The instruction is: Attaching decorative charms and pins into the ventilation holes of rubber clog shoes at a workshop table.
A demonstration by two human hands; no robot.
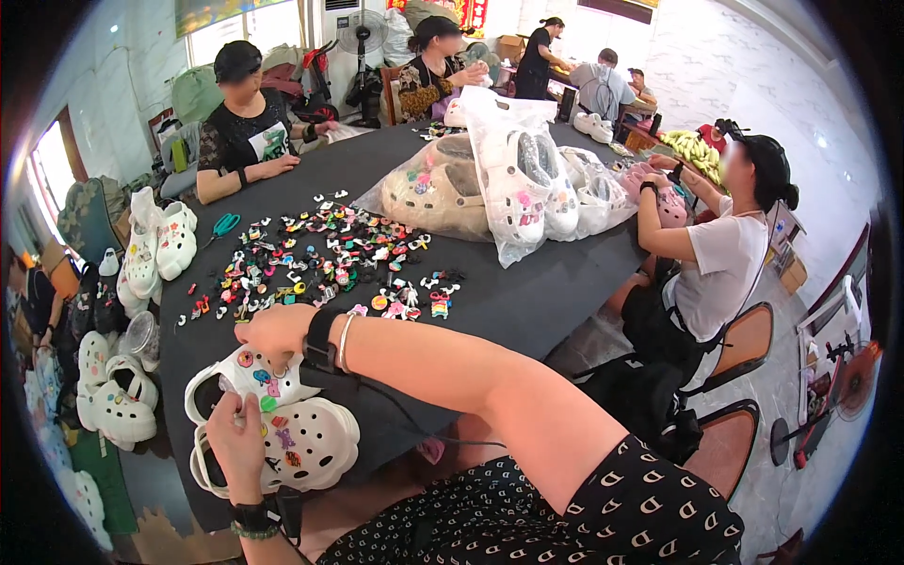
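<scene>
Two white foam clogs lie side by side at the near left of the table, one farther clog (282, 381) and one nearer clog (320, 443), both dotted with colourful charms. My left hand (235, 438) is closed at the opening of the farther clog, its fingertips gripping the edge there. Across from it, my right hand (280, 336) bends down over the same clog's far side with fingers curled together; whatever they pinch is hidden. Just beyond lies a wide spread of small loose shoe charms (325, 250) in many colours.
Teal-handled scissors (225, 225) lie left of the charms. Bagged clogs (438, 188) are piled at the table's far middle. More white clogs (118, 400) stand at the left. A co-worker (716, 245) at right handles pink clogs (670, 205); other people sit along the far side.
</scene>
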